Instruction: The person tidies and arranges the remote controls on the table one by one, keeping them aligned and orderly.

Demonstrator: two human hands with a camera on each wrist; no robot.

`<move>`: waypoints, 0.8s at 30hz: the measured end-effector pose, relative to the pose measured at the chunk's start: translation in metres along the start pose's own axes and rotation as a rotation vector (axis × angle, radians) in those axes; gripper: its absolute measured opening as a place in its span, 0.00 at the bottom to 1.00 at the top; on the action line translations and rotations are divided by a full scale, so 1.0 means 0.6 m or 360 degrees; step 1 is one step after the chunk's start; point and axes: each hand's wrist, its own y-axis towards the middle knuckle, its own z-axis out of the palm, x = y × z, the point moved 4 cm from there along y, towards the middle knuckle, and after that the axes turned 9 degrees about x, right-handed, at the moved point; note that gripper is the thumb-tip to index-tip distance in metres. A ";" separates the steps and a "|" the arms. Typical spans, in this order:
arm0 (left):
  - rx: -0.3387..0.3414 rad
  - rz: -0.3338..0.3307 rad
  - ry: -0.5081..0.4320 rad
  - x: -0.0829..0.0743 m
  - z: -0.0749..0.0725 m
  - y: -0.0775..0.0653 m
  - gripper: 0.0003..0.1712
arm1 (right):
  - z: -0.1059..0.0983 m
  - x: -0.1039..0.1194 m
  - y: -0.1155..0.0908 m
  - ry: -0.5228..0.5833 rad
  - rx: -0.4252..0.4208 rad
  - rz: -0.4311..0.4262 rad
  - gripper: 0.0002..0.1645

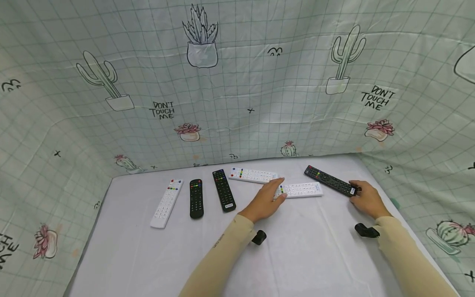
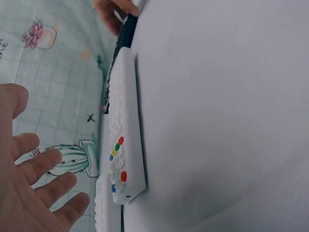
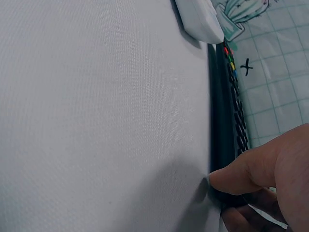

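My right hand (image 1: 367, 199) pinches the near right end of a black remote control (image 1: 330, 180) between thumb and fingers. In the right wrist view that black remote (image 3: 224, 106) lies along the table with the thumb (image 3: 241, 175) on its side. My left hand (image 1: 264, 202) hovers with fingers spread at the left end of a white remote control (image 1: 301, 190), partly covering it in the head view. The left wrist view shows these open fingers (image 2: 48, 166) apart from the white remote (image 2: 126, 130). Behind it lies another white remote (image 1: 252, 175), its right end near my left fingertips.
On the left side of the white table (image 1: 122, 247) lie a white remote (image 1: 167, 203), a short black remote (image 1: 196, 199) and a longer black remote (image 1: 224, 190). A patterned cloth (image 1: 237, 90) hangs behind the table and along both sides.
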 end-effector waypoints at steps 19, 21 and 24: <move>0.0051 0.0085 -0.0143 -0.029 0.024 0.021 0.34 | -0.024 -0.022 -0.045 -0.0047 -0.0034 0.0141 0.33; 0.0065 0.0095 -0.0156 -0.034 0.029 0.024 0.34 | -0.026 -0.026 -0.048 -0.0048 -0.0050 0.0140 0.33; 0.0089 0.0093 -0.0176 -0.041 0.039 0.028 0.35 | -0.029 -0.034 -0.053 -0.0059 -0.0072 0.0129 0.33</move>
